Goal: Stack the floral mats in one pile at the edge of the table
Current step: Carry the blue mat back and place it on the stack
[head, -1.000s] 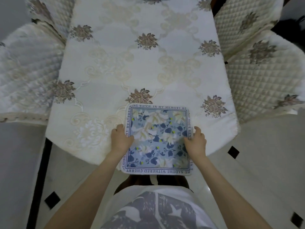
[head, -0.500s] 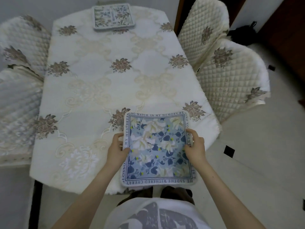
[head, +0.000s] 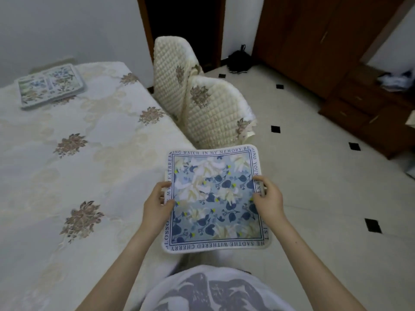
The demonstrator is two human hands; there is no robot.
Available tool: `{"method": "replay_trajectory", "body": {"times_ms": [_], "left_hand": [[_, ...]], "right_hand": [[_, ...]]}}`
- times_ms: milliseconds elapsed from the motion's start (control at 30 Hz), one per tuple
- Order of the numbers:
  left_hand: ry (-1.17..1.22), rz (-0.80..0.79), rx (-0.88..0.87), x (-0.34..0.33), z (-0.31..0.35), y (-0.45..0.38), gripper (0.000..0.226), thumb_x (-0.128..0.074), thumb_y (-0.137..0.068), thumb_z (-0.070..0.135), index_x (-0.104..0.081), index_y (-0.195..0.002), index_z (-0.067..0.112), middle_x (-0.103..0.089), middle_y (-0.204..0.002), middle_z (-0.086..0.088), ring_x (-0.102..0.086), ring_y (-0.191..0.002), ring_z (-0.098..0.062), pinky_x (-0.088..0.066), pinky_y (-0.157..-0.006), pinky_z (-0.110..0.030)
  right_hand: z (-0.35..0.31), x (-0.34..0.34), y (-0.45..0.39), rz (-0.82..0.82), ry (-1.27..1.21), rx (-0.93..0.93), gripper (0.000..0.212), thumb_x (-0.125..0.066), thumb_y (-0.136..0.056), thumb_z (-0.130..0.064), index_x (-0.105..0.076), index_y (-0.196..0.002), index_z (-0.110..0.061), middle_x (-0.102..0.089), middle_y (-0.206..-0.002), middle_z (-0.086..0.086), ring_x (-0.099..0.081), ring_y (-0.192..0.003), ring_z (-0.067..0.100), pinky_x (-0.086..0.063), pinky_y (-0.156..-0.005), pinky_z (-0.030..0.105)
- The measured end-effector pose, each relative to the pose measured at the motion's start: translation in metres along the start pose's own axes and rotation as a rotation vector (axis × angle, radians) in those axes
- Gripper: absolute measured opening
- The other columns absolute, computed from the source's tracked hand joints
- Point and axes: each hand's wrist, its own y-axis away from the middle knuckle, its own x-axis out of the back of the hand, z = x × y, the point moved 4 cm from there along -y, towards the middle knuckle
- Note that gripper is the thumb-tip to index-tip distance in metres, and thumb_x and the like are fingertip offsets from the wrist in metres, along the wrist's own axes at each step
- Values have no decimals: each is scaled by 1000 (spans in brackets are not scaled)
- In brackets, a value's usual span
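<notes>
Cream floor tiles [head: 314,176] with small black diamond insets fill the right half of the view, bounded at the far side by a white wall and a dark wooden wardrobe [head: 314,37]. A low wooden drawer unit [head: 368,108] stands beside the wardrobe. A dark open doorway [head: 184,25] sits between the wall and the wardrobe, with a black bag [head: 239,60] on the floor near it.

Left of the tiles, the table [head: 67,176] is covered with a cream embroidered tablecloth bearing brown flower motifs. Two chairs [head: 202,108] in quilted cream covers stand pushed against the table's right side.

At the far edge of the table lies a pile of floral mats [head: 50,86], flat on the cloth, with blue and tan flower panels and a pale border.

A square blue floral mat [head: 215,198] is held in the air off the table's near right corner, above the floor and well apart from the pile. Its face is up, showing white blossoms and navy leaves inside a border of printed lettering.

The left hand [head: 157,207] grips the mat's left edge, thumb on top and fingers curled beneath. The right hand [head: 267,200] grips the right edge the same way, thumb on the printed border. Both grips are narrow and closed on the mat. A second mat edge appears just under the top one at each hand; how many are held cannot be determined.

A white shirt with a grey print [head: 213,290] occupies the bottom of the view.
</notes>
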Motion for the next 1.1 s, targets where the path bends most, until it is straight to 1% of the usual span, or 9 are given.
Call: {"method": "replay_trajectory", "body": {"times_ms": [167,300,367,533,667,800,900,1000,1100], "left_hand": [[-16,-141,-85,-90,51,-16,43,-60,-82,5,-52,-114,32,-58,-112,-3,-58,-93,-24,-44,-63,-27],[-38,-249,-124,-167,92,-21,40,-59,-85,9,-50,-116,33,-59,-104,2,-57,-79,-2,-42,-47,-10],[-27,-304,-141,-200,111,-23,40,-59,-85,8,-50,-117,32,-59,-105,7,-58,-79,2,-45,-49,-8],[-64,-415,-169,-266,150,-37,44,-58,-83,7,-49,-116,35,-64,-106,6,-63,-86,-10,-55,-72,-36],[-89,-463,-202,-314,175,-62,45,-57,-81,6,-50,-113,37,-61,-92,20,-62,-80,-6,-55,-70,-36],[-79,-479,-176,-360,196,-104,46,-58,-80,4,-51,-112,35,-62,-91,11,-63,-76,-11,-56,-69,-36],[-83,-474,-180,-393,219,-147,46,-57,-80,2,-51,-113,34,-64,-91,5,-63,-75,-18,-53,-68,-36],[-82,-461,-179,-417,246,-195,45,-56,-81,1,-50,-113,31,-66,-92,-2,-63,-78,-30,-53,-70,-42],[-72,-432,-182,-433,274,-240,43,-56,-80,0,-50,-111,30,-66,-95,-7,-62,-81,-37,-55,-73,-48]], "right_hand": [[43,83,-16,147,-7,-67,49,-50,-76,14,-60,-116,-14,-57,-121,13,-55,-110,27,-48,-96,41],[75,143,-20,276,-33,-153,50,-50,-75,15,-61,-114,-15,-55,-118,13,-55,-106,24,-49,-95,40],[88,168,-24,329,-29,-182,51,-49,-74,15,-61,-114,-14,-55,-118,13,-54,-107,24,-48,-95,39],[118,211,-42,429,-44,-259,51,-48,-73,15,-60,-115,-13,-55,-118,15,-53,-106,22,-45,-94,32],[132,228,-76,449,-40,-294,49,-50,-75,13,-60,-116,-13,-54,-119,14,-47,-98,10,-38,-88,18],[142,243,-133,450,-51,-309,50,-49,-76,13,-59,-116,-15,-51,-117,13,-46,-98,11,-33,-81,11],[142,256,-190,444,-52,-314,49,-49,-78,11,-59,-116,-17,-49,-115,10,-49,-94,13,-37,-83,15],[133,272,-255,426,-59,-294,48,-50,-79,10,-60,-117,-17,-47,-111,7,-57,-96,23,-48,-92,35],[122,287,-318,406,-60,-263,47,-49,-79,9,-60,-116,-19,-48,-110,6,-58,-99,26,-49,-94,41]]}}
